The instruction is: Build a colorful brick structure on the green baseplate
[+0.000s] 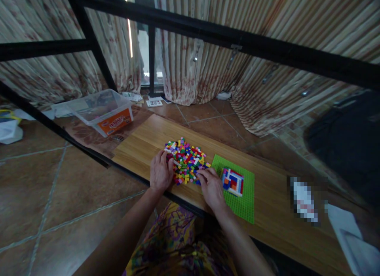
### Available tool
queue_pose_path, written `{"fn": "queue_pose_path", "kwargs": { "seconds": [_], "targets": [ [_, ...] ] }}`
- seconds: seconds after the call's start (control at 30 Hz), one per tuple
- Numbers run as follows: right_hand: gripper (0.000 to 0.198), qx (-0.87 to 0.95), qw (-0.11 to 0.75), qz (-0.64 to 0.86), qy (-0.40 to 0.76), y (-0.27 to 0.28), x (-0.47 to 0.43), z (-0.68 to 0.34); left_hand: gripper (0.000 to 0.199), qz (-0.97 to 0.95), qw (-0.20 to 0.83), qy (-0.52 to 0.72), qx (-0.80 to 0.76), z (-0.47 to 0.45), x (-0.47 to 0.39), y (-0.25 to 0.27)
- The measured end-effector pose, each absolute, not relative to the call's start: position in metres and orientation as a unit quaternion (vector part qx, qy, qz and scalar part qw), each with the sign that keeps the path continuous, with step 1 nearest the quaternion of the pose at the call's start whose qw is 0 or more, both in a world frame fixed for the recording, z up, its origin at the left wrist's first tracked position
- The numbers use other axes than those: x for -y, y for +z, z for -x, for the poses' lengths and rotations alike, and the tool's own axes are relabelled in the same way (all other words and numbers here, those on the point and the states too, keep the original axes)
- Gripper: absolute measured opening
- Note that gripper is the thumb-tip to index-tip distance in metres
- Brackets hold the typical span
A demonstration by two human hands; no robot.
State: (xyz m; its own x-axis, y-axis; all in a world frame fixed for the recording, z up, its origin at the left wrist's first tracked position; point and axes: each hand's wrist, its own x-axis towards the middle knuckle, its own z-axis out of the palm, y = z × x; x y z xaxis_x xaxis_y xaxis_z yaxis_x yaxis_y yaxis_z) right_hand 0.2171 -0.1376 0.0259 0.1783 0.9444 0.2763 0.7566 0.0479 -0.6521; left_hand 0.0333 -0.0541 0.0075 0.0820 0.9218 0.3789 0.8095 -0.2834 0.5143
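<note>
A heap of small multicoloured toy bricks [185,155] lies loose on a wooden table. Along its left edge rests my left hand [161,171], fingers apart and touching the bricks, with nothing plainly held. At the heap's lower right, my right hand [211,186] has its thumb and fingertips brought together; whatever is between them is too small to make out. Just right of that hand lies a green studded baseplate [246,207]. On it stands a low, roughly square brick build [237,177] with white, red and blue walls and orange and blue bricks inside.
The wooden tabletop [276,189] runs to the lower right, where a blurred white packet [304,201] lies. A clear plastic box [101,106] with an orange label stands on the floor behind. Black metal bars [208,29] cross in front of striped curtains [184,70].
</note>
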Motion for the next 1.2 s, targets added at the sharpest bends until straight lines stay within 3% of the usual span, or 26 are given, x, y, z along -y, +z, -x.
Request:
{"fn": "queue_pose_path", "kwargs": {
  "seconds": [0.43,1.2],
  "targets": [
    [0.036,0.414,0.503,0.738,0.177,0.046,0.202,-0.269,0.043,-0.736,0.078,0.324,-0.589,-0.033,0.054,0.012],
    [0.037,0.500,0.356,0.789,-0.034,0.034,0.211,-0.296,0.043,-0.733,0.070,0.325,-0.593,-0.033,0.053,0.010]
  ]
}}
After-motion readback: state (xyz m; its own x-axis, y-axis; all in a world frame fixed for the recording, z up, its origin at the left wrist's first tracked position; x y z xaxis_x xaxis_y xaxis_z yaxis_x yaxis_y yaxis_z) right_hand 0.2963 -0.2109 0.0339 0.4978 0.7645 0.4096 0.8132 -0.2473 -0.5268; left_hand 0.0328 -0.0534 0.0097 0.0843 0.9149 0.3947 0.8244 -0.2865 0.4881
